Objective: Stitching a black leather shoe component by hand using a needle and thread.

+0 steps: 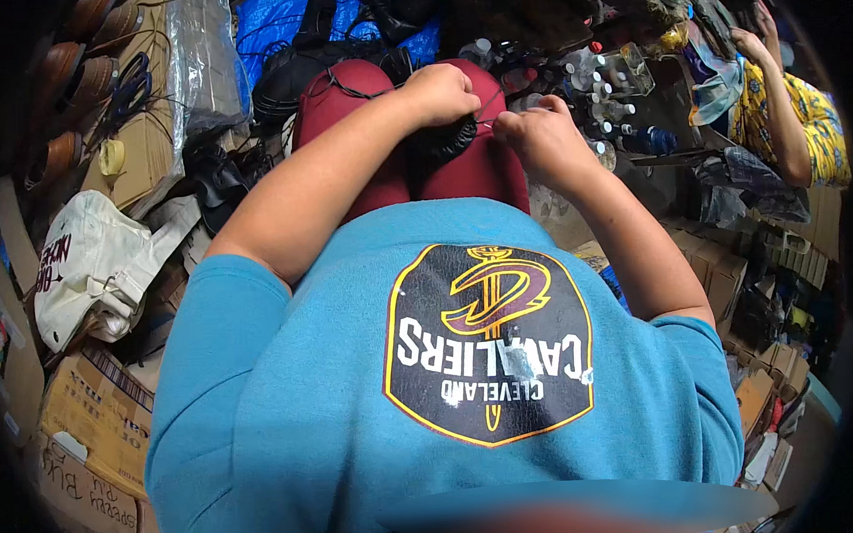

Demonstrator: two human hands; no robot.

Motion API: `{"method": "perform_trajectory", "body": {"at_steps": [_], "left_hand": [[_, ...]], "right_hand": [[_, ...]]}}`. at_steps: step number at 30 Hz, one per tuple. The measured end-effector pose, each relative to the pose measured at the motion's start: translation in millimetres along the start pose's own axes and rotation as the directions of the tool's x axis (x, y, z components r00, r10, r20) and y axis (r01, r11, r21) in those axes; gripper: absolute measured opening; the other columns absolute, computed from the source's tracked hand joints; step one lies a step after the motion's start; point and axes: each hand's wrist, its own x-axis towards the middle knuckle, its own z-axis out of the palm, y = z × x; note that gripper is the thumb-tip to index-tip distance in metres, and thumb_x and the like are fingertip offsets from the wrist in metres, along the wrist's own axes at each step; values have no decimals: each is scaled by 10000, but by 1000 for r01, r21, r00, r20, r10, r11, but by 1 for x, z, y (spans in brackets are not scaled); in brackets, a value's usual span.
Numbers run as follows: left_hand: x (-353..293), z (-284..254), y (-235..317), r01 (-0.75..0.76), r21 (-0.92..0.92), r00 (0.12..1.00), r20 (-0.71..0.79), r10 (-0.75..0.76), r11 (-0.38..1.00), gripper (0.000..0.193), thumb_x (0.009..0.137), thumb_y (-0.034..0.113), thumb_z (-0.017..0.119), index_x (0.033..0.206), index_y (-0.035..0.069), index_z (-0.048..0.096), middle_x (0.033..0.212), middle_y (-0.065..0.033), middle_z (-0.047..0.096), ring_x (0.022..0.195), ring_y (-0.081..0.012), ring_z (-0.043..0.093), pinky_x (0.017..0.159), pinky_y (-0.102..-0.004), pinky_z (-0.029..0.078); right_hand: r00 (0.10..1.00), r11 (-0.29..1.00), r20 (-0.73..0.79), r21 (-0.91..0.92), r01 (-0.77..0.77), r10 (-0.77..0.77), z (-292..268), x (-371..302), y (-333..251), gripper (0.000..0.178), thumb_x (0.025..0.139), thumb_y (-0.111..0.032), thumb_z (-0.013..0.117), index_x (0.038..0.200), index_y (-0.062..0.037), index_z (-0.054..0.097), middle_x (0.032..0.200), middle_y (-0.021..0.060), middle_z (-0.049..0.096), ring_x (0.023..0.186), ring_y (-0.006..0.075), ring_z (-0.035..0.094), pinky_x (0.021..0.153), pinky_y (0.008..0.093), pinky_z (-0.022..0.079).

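A black, ridged, bundled-looking piece rests between my maroon-trousered thighs; its exact kind is hard to make out. Above it my left hand is closed, fingers curled down, partly covering it. A thin black cord spans the short gap to my right hand, whose thumb and fingers pinch it over my right thigh. More loose black cord loops across my left knee and runs toward my left hand. What lies under the left fingers is hidden.
Brown shoes line the far left, near a cream cloth bag and cardboard boxes. Clear bottles stand beyond my right hand. A person in a yellow patterned top is at the far right. Blue plastic sheeting lies ahead.
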Motion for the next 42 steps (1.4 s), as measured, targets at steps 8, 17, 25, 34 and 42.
{"method": "perform_trajectory", "body": {"at_steps": [8, 17, 25, 34, 42], "left_hand": [[20, -17, -17, 49, -239, 954, 300, 26, 970, 239, 765, 254, 645, 787, 22, 697, 664, 0, 611, 629, -99, 517, 606, -284, 418], [8, -1, -18, -49, 97, 996, -71, 56, 994, 301, 765, 328, 597, 838, 50, 685, 793, -179, 649, 755, -304, 626, 704, -387, 480], [-14, -44, -22, -88, -658, 996, -82, 46, 748, 310, 942, 289, 491, 999, 50, 680, 720, 7, 565, 676, -79, 484, 692, -225, 408], [-85, -82, -15, -262, -922, 952, -199, 232, 286, 364, 954, 297, 490, 1138, -6, 572, 683, 19, 470, 639, -87, 468, 641, -223, 411], [-107, -54, -16, -174, -609, 982, -169, 87, 774, 305, 935, 299, 537, 1042, 35, 647, 663, 69, 451, 579, -22, 359, 519, -181, 295]], "right_hand": [[987, 964, 145, -247, 102, -67, -25, 38, -17, 189, 804, -109, 493, 920, -95, 642, 743, 78, 661, 739, 253, 648, 871, 460, 368], [965, 959, 204, -197, 204, -164, -25, -1, 19, 90, 806, -133, 517, 859, -109, 586, 678, 97, 610, 781, 287, 618, 899, 455, 373], [872, 379, 47, 888, -260, 487, -72, -88, 77, 167, 856, -189, 647, 894, -26, 646, 783, -22, 608, 746, 54, 520, 638, 208, 407], [882, -499, -335, 731, 466, 331, -49, 10, 53, 266, 969, -296, 446, 919, -69, 576, 951, 92, 610, 749, 173, 568, 884, 410, 438], [996, 347, 49, 935, -74, 81, -34, -29, 38, 253, 880, -266, 601, 977, -36, 645, 834, 25, 640, 753, 114, 571, 713, 257, 448]]}}
